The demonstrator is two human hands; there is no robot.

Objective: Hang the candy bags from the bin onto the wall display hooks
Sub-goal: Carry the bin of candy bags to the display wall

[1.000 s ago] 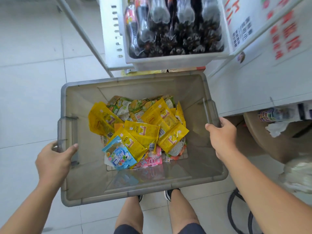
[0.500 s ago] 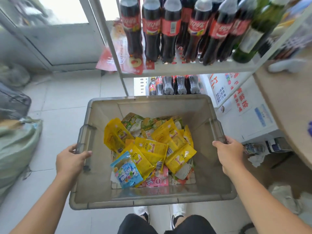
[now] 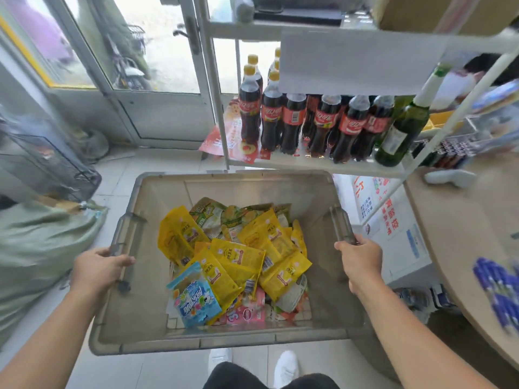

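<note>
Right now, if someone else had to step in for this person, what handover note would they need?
Left hand: shut on the bin's left handle.
Right hand: shut on the right handle.
The bin is held level in front of the body, beside a drinks shelf.
Candy bags all lie loose in a heap on the bin floor, mostly yellow, with a blue bag nearest the body.
Done: bin picked up; no bag is out of it.
Left: the wall display hooks are not in view, so find them, set the bin down and hang every bag.
</note>
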